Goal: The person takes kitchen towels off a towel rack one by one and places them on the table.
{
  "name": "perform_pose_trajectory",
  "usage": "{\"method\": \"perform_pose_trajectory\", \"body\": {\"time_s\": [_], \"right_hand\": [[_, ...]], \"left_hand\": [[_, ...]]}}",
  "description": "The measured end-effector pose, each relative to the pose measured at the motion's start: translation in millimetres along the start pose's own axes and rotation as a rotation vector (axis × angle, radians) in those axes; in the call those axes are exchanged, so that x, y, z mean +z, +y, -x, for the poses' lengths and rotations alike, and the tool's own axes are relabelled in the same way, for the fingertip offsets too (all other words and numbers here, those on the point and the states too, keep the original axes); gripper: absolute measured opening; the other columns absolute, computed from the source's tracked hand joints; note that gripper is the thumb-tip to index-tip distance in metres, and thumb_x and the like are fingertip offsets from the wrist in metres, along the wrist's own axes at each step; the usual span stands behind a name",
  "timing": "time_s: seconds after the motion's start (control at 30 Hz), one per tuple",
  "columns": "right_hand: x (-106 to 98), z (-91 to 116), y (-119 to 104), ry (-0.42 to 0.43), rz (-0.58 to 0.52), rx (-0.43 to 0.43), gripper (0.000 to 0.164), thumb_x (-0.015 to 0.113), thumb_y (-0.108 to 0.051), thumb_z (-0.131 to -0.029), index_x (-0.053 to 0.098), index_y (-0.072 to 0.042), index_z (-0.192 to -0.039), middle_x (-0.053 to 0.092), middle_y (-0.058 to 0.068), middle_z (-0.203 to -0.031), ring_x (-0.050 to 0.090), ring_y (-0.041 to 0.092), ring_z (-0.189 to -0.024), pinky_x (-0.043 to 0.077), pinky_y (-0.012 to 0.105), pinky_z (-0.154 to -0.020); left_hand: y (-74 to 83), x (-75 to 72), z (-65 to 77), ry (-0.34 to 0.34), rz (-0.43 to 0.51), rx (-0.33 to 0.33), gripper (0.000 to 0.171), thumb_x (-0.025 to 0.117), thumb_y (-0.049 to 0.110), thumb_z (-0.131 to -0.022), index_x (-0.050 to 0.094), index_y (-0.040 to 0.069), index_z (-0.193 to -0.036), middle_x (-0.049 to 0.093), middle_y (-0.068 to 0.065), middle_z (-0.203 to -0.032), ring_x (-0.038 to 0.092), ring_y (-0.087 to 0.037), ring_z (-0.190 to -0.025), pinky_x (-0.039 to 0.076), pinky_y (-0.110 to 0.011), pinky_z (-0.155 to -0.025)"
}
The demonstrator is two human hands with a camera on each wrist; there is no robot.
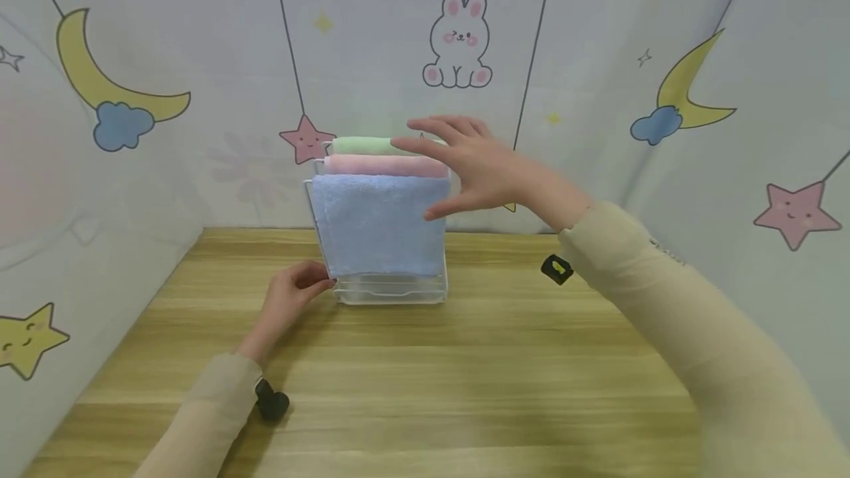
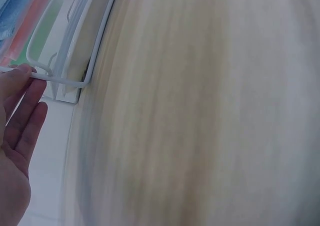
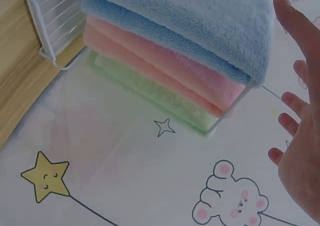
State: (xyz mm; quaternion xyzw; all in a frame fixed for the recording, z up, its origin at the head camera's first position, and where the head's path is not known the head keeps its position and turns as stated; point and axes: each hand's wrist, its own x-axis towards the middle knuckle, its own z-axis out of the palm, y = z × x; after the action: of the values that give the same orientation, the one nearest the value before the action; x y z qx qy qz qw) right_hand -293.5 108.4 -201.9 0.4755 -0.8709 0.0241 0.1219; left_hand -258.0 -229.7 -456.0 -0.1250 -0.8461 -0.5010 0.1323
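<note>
A white wire towel rack (image 1: 392,298) stands on the wooden table with three small towels over its bars. In front hangs a blue towel (image 1: 381,223), behind it a pink towel (image 1: 385,165), and at the back a green towel (image 1: 361,145). The left hand (image 1: 292,293) is at the rack's lower left corner; in the left wrist view its thumb and fingers pinch the white wire (image 2: 60,79). Beside the towels' upper right side, the right hand (image 1: 485,164) has its fingers spread and holds nothing. The right wrist view shows that hand (image 3: 302,121) apart from the blue towel (image 3: 200,20).
The wood-grain table (image 1: 465,382) spreads out around the rack. A pale curtain (image 1: 219,35) printed with moons, stars and a rabbit hangs behind and at both sides. Small black devices are on the left sleeve (image 1: 271,400) and at the right sleeve (image 1: 556,269).
</note>
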Motion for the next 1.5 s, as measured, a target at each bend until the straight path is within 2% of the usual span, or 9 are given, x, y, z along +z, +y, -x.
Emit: {"method": "perform_pose_trajectory", "body": {"time_s": [0.2,0.4,0.67,0.8,1.03,1.13,1.27,1.37,1.5], "right_hand": [[1.2,-16.1,-6.0,-0.063,-0.05,-0.052,0.09,0.077,-0.058,-0.078,0.034,-0.031,-0.153,0.035,0.001,-0.157,0.027,0.025,-0.145,0.022,0.053,-0.118],[2.2,-32.6,-12.1,-0.114,-0.109,-0.091,0.086,0.081,-0.047,-0.079,0.04,-0.025,-0.151,0.047,-0.001,-0.147,0.037,0.022,-0.136,0.034,0.044,-0.114],[5.7,-50.4,-17.6,-0.208,-0.186,-0.046,0.067,0.078,-0.033,-0.085,0.049,-0.022,-0.145,0.057,0.002,-0.132,0.053,0.021,-0.12,0.046,0.037,-0.104],[6.5,-55.8,-20.0,-0.233,-0.184,-0.026,0.059,0.075,-0.028,-0.089,0.052,-0.019,-0.142,0.059,0.001,-0.124,0.054,0.019,-0.109,0.047,0.034,-0.099],[8.7,-61.8,-21.6,-0.222,-0.192,-0.019,0.047,0.07,-0.022,-0.093,0.057,-0.014,-0.137,0.062,0.004,-0.112,0.052,0.019,-0.099,0.046,0.032,-0.09],[9.1,-62.6,-21.1,-0.205,-0.192,-0.031,0.04,0.069,-0.019,-0.093,0.061,-0.011,-0.131,0.063,0.005,-0.11,0.053,0.019,-0.097,0.047,0.032,-0.09],[9.6,-63.2,-20.9,-0.182,-0.186,-0.04,0.032,0.068,-0.017,-0.094,0.065,-0.008,-0.124,0.065,0.005,-0.108,0.054,0.019,-0.095,0.048,0.032,-0.09],[10.9,-63.0,-21.2,-0.159,-0.183,-0.031,0.028,0.067,-0.017,-0.095,0.066,-0.008,-0.122,0.066,0.004,-0.107,0.054,0.019,-0.093,0.048,0.032,-0.088],[14.3,-62.1,-21.5,-0.109,-0.188,-0.013,0.025,0.066,-0.017,-0.095,0.069,-0.009,-0.118,0.068,0.005,-0.105,0.055,0.018,-0.09,0.048,0.032,-0.085]], "left_hand": [[1.2,-0.1,-1.5,-0.002,-0.016,0.008,0.017,0.075,0.011,-0.087,0.07,0.001,-0.1,0.075,-0.019,-0.098,0.062,0.011,-0.081,0.052,-0.01,-0.075],[0.3,-0.3,-0.9,0.004,-0.007,0.021,0.016,0.075,0.009,-0.087,0.07,0.0,-0.1,0.074,-0.02,-0.097,0.062,0.012,-0.08,0.052,-0.01,-0.074],[-1.4,0.0,0.1,0.014,-0.003,0.046,0.014,0.076,0.007,-0.086,0.07,0.001,-0.097,0.074,-0.019,-0.094,0.063,0.01,-0.078,0.053,-0.01,-0.073],[-0.1,0.6,-0.4,0.021,-0.014,0.036,0.015,0.076,0.008,-0.085,0.07,0.0,-0.096,0.074,-0.02,-0.093,0.063,0.009,-0.077,0.053,-0.01,-0.072],[6.0,0.5,0.3,0.028,-0.05,0.019,0.014,0.076,0.006,-0.085,0.069,-0.002,-0.096,0.074,-0.021,-0.093,0.065,0.003,-0.076,0.052,-0.01,-0.07],[24.6,-2.1,3.8,0.018,-0.069,0.016,0.013,0.074,0.001,-0.086,0.068,-0.005,-0.095,0.073,-0.023,-0.092,0.067,-0.002,-0.076,0.052,-0.012,-0.069],[45.9,-5.8,8.4,0.006,-0.078,0.022,0.012,0.073,-0.003,-0.085,0.067,-0.009,-0.094,0.072,-0.026,-0.091,0.067,-0.004,-0.075,0.053,-0.012,-0.069],[43.8,-5.3,7.7,0.002,-0.066,0.017,0.012,0.072,-0.003,-0.086,0.067,-0.009,-0.095,0.072,-0.027,-0.092,0.067,-0.002,-0.075,0.052,-0.011,-0.069],[25.7,-2.3,3.6,0.008,-0.054,-0.005,0.013,0.073,0.001,-0.086,0.069,-0.006,-0.096,0.073,-0.025,-0.093,0.065,0.002,-0.075,0.051,-0.01,-0.069]]}}
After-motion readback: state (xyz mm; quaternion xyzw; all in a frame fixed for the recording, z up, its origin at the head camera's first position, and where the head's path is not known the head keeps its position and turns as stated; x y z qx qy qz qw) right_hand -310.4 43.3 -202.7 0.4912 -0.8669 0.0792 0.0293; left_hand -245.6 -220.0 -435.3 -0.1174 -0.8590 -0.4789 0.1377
